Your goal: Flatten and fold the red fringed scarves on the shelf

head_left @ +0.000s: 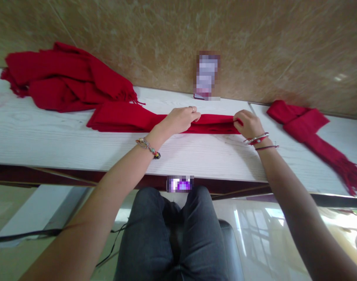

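Folded scarf: we have it lengthwise on the white table, its left part spread wider.
Left hand: we curl the fingers against the scarf's middle; we cannot tell whether they grip it.
Right hand: we pinch the scarf's right end between thumb and closed fingers.
Crumpled scarf: we see it at far left, against the wall.
Fringed scarf: we see it beyond the right hand, apart.
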Tool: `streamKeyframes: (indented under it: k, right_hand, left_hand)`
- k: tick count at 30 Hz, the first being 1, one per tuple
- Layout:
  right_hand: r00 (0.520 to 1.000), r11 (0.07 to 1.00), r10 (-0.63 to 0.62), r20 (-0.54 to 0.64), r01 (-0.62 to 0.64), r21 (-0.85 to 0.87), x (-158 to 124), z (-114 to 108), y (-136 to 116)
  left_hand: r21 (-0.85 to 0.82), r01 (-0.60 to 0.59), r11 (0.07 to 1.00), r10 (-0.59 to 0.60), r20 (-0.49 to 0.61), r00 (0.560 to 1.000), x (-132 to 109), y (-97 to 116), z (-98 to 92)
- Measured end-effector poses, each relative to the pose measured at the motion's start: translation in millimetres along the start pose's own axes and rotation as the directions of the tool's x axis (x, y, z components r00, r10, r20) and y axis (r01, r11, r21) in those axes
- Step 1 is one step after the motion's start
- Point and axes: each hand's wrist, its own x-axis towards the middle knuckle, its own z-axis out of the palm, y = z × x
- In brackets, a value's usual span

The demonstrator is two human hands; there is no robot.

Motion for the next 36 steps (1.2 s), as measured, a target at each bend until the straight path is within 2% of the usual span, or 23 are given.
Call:
streamKeyframes:
  k: [4,6,12,19,22,26,30,36]
  right_hand:
    - [0.974,0.996,-0.090,0.206,0.086,0.027,0,4,1]
    - [0.962,0.995,-0.098,0.254,0.093,0.031,0,5,4]
    - [0.965,0.998,-0.054,0.257,0.056,-0.001,-2,1,11]
    - [0.935,0.994,-0.101,0.341,0.111,-0.010,-1,-4,11]
    - [0.925,0.991,-0.124,0.359,0.135,-0.005,-1,-9,5]
    - [0.936,0.987,-0.153,0.316,0.163,-0.003,-1,-11,-9]
    - [0.935,0.983,-0.164,0.314,0.183,-0.033,1,-6,-19]
    - [0.912,0.977,-0.170,0.373,0.206,-0.059,3,-3,-15]
  left_hand:
    - [-0.081,-0.086,0.993,0.096,0.130,0.987,0,-4,6.3]
    - [-0.126,-0.105,0.987,0.126,0.170,0.977,0,-5,6.1]
    - [-0.185,-0.107,0.977,0.145,0.209,0.967,-1,-8,2.9]
    - [-0.152,-0.072,0.986,0.115,0.289,0.951,-1,-7,1.3]
    - [-0.133,-0.092,0.987,0.125,0.264,0.956,-2,-4,2.0]
    - [-0.103,-0.125,0.987,0.143,0.192,0.971,-1,-1,4.9]
    - [-0.093,-0.124,0.988,0.141,0.212,0.967,2,-3,5.0]
    - [-0.048,-0.120,0.992,0.128,0.214,0.968,-1,-2,1.4]
